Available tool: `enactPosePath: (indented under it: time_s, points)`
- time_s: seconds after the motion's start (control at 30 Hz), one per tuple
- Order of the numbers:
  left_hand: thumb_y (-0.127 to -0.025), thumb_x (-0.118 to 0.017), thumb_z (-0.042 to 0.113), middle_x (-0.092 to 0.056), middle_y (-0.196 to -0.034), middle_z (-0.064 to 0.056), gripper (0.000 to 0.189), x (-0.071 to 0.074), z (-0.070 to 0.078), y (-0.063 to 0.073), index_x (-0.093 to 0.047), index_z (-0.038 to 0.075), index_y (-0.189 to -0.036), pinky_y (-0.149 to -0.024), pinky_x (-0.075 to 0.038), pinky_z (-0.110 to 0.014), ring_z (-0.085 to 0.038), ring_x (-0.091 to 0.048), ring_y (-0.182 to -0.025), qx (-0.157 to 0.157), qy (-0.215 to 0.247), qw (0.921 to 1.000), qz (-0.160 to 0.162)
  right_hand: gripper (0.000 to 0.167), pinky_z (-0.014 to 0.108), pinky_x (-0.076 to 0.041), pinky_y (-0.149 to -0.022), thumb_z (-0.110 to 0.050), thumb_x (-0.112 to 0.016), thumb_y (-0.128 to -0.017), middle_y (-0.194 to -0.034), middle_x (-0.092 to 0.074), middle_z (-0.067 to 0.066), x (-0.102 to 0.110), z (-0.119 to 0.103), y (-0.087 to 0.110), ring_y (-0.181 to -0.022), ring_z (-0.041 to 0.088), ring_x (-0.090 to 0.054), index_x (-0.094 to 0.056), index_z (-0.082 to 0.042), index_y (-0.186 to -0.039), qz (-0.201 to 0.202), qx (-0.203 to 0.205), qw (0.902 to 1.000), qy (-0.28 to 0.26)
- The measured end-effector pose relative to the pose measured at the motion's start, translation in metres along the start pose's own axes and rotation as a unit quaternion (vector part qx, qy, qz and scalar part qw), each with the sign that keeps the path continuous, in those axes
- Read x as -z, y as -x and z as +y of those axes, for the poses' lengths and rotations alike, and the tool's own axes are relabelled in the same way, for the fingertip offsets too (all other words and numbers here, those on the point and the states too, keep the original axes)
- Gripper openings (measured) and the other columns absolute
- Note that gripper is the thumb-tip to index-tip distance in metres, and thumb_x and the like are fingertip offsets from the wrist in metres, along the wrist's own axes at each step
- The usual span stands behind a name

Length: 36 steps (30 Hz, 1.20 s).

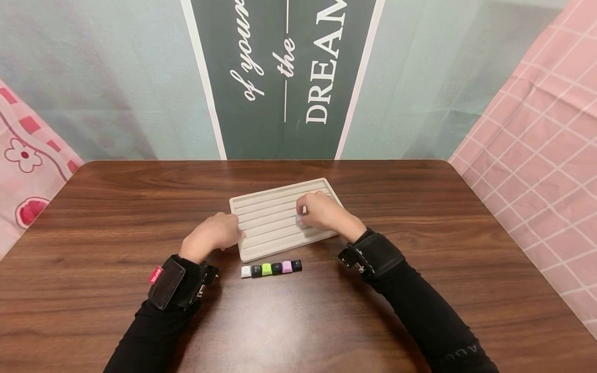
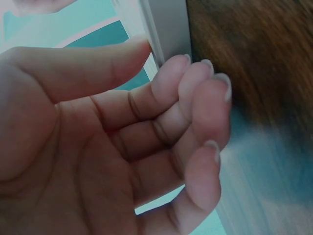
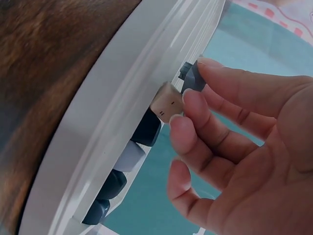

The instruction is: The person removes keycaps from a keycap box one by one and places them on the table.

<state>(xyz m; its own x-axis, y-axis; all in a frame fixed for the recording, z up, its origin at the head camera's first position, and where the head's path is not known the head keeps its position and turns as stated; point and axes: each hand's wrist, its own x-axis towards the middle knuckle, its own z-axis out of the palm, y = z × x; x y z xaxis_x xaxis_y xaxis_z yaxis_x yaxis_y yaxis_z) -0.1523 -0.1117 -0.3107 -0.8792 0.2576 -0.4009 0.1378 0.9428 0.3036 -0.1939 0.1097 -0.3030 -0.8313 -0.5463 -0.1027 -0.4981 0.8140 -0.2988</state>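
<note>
My left hand holds the left end of a cream ridged tray. In the left wrist view, the thumb and curled fingertips meet around the tray's edge. Over the right part of the tray, my right hand pinches a greyish-blue keycap between thumb and fingers. A beige keycap sits right beside it, at the end of a row of dark and lavender keycaps in the tray. The hand hides most of that row in the head view.
A short row of keycaps, with white, black, green and pink ones, lies on the brown wooden table just in front of the tray. Cloth backdrops stand behind and at the sides.
</note>
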Motion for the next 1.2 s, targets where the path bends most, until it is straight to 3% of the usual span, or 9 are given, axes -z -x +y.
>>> enactPosePath:
  time_s: [0.47, 0.73, 1.2]
  points:
    - [-0.093, -0.050, 0.019, -0.052, -0.059, -0.006, 0.022, 0.001, 0.001, -0.001, -0.058, 0.001, -0.084, -0.055, -0.037, -0.027, -0.016, -0.050, -0.050, 0.011, 0.010, 0.9999, -0.005, 0.008, 0.028, -0.039, -0.061, -0.008, -0.070, -0.078, -0.075, -0.061, 0.003, 0.004, 0.005, 0.005, -0.067, 0.016, -0.052, -0.064, -0.007, -0.083, 0.010, 0.008, 0.9999, -0.008]
    - [-0.094, -0.050, 0.019, -0.049, -0.056, -0.005, 0.022, 0.001, 0.001, 0.000, -0.058, 0.001, -0.084, -0.054, -0.037, -0.027, -0.016, -0.047, -0.049, 0.013, 0.012, 0.9998, -0.009, 0.009, 0.028, -0.038, -0.059, -0.007, -0.070, -0.076, -0.068, -0.056, 0.000, 0.005, 0.006, 0.009, -0.065, 0.015, -0.050, -0.064, -0.008, -0.082, 0.017, 0.017, 0.9997, 0.005]
    - [-0.093, -0.050, 0.018, -0.051, -0.059, -0.006, 0.021, 0.001, 0.002, 0.001, -0.058, 0.001, -0.084, -0.054, -0.037, -0.027, -0.016, -0.048, -0.051, 0.012, 0.010, 0.9999, -0.006, 0.006, 0.026, -0.037, -0.058, -0.004, -0.067, -0.077, -0.063, -0.050, -0.002, 0.003, 0.006, 0.022, -0.062, 0.012, -0.047, -0.062, -0.007, -0.078, 0.024, 0.061, 0.9977, 0.016]
